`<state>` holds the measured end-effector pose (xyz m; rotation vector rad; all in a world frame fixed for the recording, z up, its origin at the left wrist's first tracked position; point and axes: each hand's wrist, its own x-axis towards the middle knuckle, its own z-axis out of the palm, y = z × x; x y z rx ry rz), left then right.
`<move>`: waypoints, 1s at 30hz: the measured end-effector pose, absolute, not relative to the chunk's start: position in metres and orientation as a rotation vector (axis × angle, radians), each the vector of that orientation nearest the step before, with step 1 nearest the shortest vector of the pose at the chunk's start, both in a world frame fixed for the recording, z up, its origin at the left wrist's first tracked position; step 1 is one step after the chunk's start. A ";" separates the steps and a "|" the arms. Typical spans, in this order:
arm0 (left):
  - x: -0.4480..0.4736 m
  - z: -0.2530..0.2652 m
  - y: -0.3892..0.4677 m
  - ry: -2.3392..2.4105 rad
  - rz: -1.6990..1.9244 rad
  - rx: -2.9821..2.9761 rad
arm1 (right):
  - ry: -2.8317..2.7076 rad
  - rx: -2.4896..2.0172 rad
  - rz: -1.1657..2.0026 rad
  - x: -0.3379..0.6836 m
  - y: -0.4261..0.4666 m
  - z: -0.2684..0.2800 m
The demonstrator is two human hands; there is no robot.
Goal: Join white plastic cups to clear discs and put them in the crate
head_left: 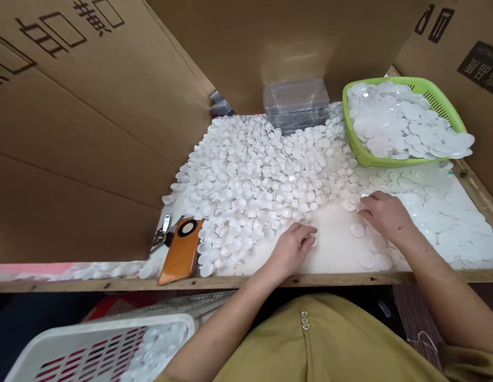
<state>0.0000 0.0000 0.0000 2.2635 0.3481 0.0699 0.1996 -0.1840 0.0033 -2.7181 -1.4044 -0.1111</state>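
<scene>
My left hand (294, 246) is low over the white tabletop, thumb and fingers pinched on a small white cap that shows at the fingertips. Farther right, my right hand (385, 212) has its fingers bent together at the edge of the heap; a pale round piece is by its fingertips, and whether it is gripped cannot be made out. A wide heap of small white round caps (266, 175) spreads beyond and left of my left hand. Flat whitish discs (441, 217) lie scattered around and right of my right hand.
A green basket (449, 109) full of clear-white discs stands at the back right. Plastic-wrapped grey blocks (296, 101) sit behind the heap. An orange phone (180, 249) and nail clippers (164, 228) lie left. Cardboard walls (91, 132) surround the table. Below is a white basket (95, 329).
</scene>
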 end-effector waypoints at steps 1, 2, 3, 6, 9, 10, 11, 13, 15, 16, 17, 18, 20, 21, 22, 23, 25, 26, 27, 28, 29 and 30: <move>0.005 -0.005 -0.003 0.348 0.104 2.316 | -1.422 -2.753 -0.119 0.204 -0.191 0.002; 0.009 -0.009 -0.004 0.348 0.126 2.361 | -1.436 -2.775 -0.134 0.207 -0.195 0.001; 0.012 -0.012 -0.004 0.351 0.148 2.402 | -1.444 -2.785 -0.156 0.209 -0.198 -0.001; 0.015 -0.020 0.003 0.363 0.219 2.479 | -1.374 -2.740 -0.227 0.212 -0.199 -0.003; 0.009 -0.023 0.011 0.287 0.190 2.465 | -1.110 -2.518 -0.153 0.205 -0.193 0.004; 0.006 -0.023 0.013 0.255 0.156 2.450 | -1.014 -2.407 -0.017 0.200 -0.190 0.007; 0.003 -0.023 0.013 0.235 0.123 2.442 | -0.928 -2.281 0.174 0.192 -0.185 0.010; -0.001 -0.022 0.013 0.246 0.079 2.448 | -0.800 -2.005 0.624 0.174 -0.174 0.014; -0.002 -0.021 0.011 0.277 0.067 2.455 | -0.707 -1.785 0.951 0.154 -0.161 0.014; -0.001 -0.022 0.011 0.282 0.068 2.458 | -0.675 -1.724 1.043 0.145 -0.154 0.013; 0.000 -0.022 0.010 0.280 0.072 2.458 | -0.653 -1.697 1.103 0.137 -0.147 0.011; 0.001 -0.023 0.010 0.277 0.076 2.456 | -0.632 -1.699 1.140 0.131 -0.140 0.008; 0.003 -0.025 0.010 0.280 0.086 2.446 | -0.593 -1.756 1.173 0.124 -0.129 0.002; 0.004 -0.027 0.010 0.286 0.089 2.438 | -0.577 -1.795 1.183 0.123 -0.125 -0.001; 0.004 -0.028 0.010 0.292 0.090 2.429 | -0.561 -1.832 1.191 0.123 -0.122 -0.003; 0.004 -0.029 0.011 0.297 0.087 2.424 | -0.547 -1.862 1.198 0.123 -0.119 -0.005; 0.004 -0.032 0.011 0.312 0.074 2.424 | -0.529 -1.887 1.204 0.123 -0.115 -0.008; 0.003 -0.032 0.012 0.319 0.063 2.425 | -0.527 -1.891 1.206 0.123 -0.113 -0.009; 0.003 -0.032 0.012 0.325 0.051 2.425 | -0.528 -1.895 1.206 0.123 -0.112 -0.010; 0.002 -0.031 0.013 0.328 0.034 2.425 | -0.531 -1.900 1.208 0.123 -0.110 -0.010; 0.002 -0.028 0.015 0.332 0.013 2.422 | -0.536 -1.907 1.216 0.122 -0.108 -0.009; 0.002 -0.024 0.017 0.334 -0.011 2.413 | -0.535 -1.916 1.233 0.121 -0.106 -0.008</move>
